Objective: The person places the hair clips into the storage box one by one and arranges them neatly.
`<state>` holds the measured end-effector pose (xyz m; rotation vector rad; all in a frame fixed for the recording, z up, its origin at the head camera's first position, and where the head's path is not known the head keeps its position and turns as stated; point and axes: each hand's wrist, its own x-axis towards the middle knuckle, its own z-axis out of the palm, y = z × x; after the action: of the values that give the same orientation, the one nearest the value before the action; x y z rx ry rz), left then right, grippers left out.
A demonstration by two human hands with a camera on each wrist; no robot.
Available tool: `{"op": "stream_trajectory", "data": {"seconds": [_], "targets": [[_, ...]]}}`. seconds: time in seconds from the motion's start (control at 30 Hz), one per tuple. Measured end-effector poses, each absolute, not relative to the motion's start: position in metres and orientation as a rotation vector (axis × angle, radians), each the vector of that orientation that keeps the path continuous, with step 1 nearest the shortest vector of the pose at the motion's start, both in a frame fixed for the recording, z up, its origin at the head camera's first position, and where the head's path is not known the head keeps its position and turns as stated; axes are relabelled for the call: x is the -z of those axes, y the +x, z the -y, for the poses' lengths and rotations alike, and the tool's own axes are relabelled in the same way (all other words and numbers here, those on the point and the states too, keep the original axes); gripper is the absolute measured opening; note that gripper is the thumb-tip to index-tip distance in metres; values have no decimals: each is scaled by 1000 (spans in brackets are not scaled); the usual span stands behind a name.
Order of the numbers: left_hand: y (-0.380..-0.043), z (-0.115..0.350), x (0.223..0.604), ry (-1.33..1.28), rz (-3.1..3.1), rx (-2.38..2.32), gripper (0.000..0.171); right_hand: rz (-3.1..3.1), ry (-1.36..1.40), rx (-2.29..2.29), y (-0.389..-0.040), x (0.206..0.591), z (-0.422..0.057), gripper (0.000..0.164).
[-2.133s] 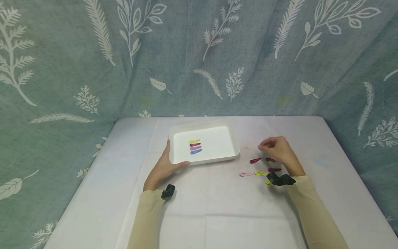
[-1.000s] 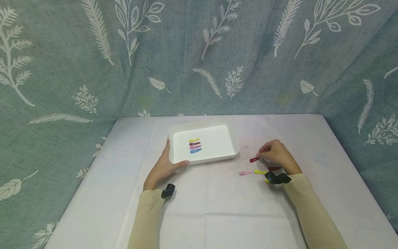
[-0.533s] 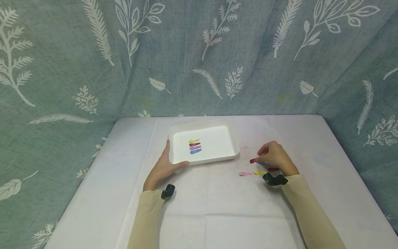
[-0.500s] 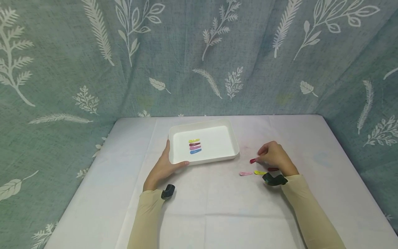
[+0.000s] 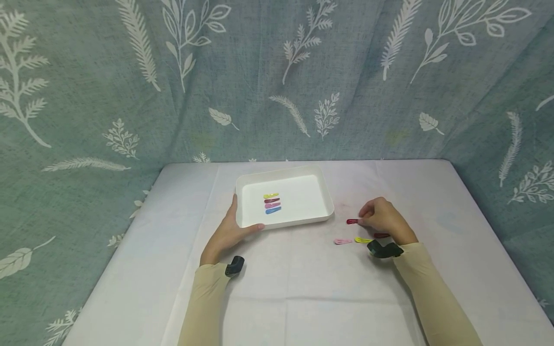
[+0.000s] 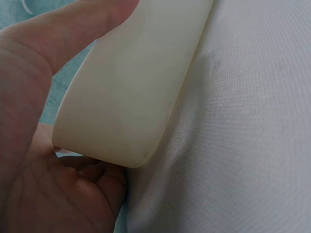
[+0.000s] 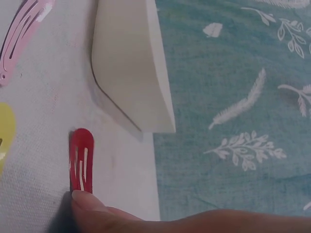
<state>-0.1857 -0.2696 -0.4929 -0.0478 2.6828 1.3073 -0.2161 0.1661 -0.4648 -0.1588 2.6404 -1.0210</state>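
Note:
My left hand (image 5: 225, 235) grips the near left corner of a white tray (image 5: 298, 223), thumb along its front wall and fingers at its left side. In the left wrist view the fingers curl by the corner of the tray (image 6: 121, 97). Inside lie yellow, dark red, pink and blue snap hair clips (image 5: 272, 205) in a stack of rows. To the tray's right, my right hand (image 5: 383, 216) pinches the narrow end of a red hair clip (image 5: 352, 221). The right wrist view has a fingertip on that end of the red clip (image 7: 81, 158), whose rounded end points towards the tray side.
On the white cloth near my right hand lie a pink clip (image 5: 343, 241), a yellow clip (image 5: 362, 240) and a dark red clip (image 5: 382, 235) partly behind the wrist. A leaf-patterned curtain (image 5: 277, 96) hangs behind the table.
My right hand has come down and left onto the red clip, which has turned to lie more level. Another dark red clip seen earlier is now hidden by the hand. The left hand and tray stay put.

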Motion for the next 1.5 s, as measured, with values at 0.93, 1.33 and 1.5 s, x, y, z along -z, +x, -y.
{"op": "stream_trajectory", "data": {"seconds": [0.93,1.33,1.5], "targets": [[-184,269,490,-77,-2668,-1318,143,-2693,-177,1016,-218,461,-166,18],[-183,269,490,-53,-2678,-1336,142,-2630,-111,1178,-217,458,-163,20],[-183,270,491,-36,-2691,-1345,142,-2612,-98,1218,-217,457,-161,22]]}}
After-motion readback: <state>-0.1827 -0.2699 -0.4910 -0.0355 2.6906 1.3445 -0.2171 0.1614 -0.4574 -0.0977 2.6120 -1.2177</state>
